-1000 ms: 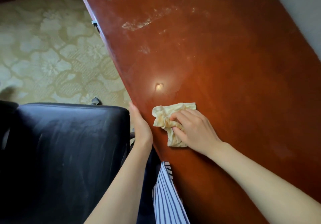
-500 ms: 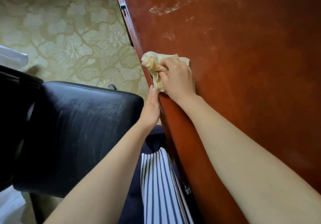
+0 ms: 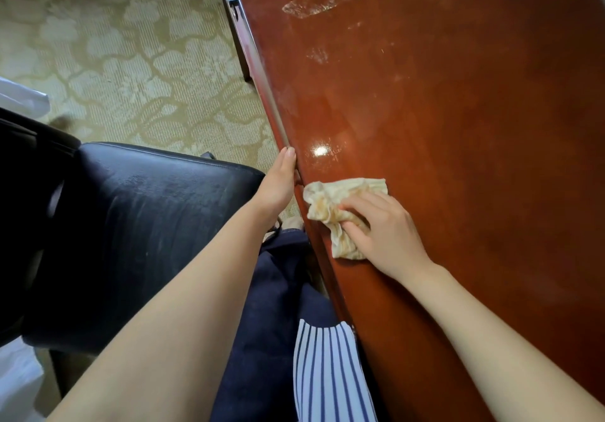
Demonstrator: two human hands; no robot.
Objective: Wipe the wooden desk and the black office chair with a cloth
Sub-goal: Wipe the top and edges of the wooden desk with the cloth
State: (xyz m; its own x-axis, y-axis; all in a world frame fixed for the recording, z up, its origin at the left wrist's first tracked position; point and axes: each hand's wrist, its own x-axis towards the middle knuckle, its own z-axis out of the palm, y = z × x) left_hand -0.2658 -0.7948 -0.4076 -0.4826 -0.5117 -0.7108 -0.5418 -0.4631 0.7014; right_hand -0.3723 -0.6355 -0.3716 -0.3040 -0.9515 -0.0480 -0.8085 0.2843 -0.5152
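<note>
A glossy reddish wooden desk (image 3: 458,127) fills the right half of the view, with pale smears near its far end. My right hand (image 3: 383,228) grips a crumpled cream cloth (image 3: 330,202) and presses it on the desk top near the left edge. My left hand (image 3: 278,182) rests with straight fingers against the desk's side edge. The black office chair (image 3: 140,235) stands at the left, its leather seat dusty and streaked.
Patterned beige carpet (image 3: 124,55) covers the floor beyond the chair. A desk leg (image 3: 240,42) stands under the far edge. My striped shirt (image 3: 327,379) and dark trousers (image 3: 271,307) sit between chair and desk. White fabric (image 3: 19,97) shows at the far left.
My right hand has drawn the cloth back toward me along the desk's left edge and a little inward. My left hand stays on the desk's side edge.
</note>
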